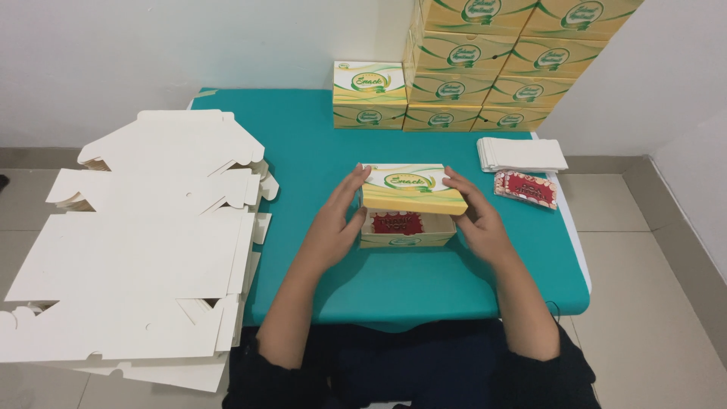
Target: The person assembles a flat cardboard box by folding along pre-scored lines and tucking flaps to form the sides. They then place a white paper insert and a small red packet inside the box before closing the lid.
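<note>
A yellow-and-green snack box [409,227] sits on the teal table [303,136] in front of me. Its lid [413,191] is half lowered, and a red packet [397,223] shows inside. My left hand [337,223] grips the box's left side with fingers on the lid's left edge. Over on the other side, my right hand [475,213] holds the right side and the lid's right edge.
Stacks of flat white unfolded box blanks [144,242] cover the left side of the table. Finished yellow-and-green boxes [485,60] are piled at the back. A pile of white tissues [521,154] and red packets [526,188] lie at the right.
</note>
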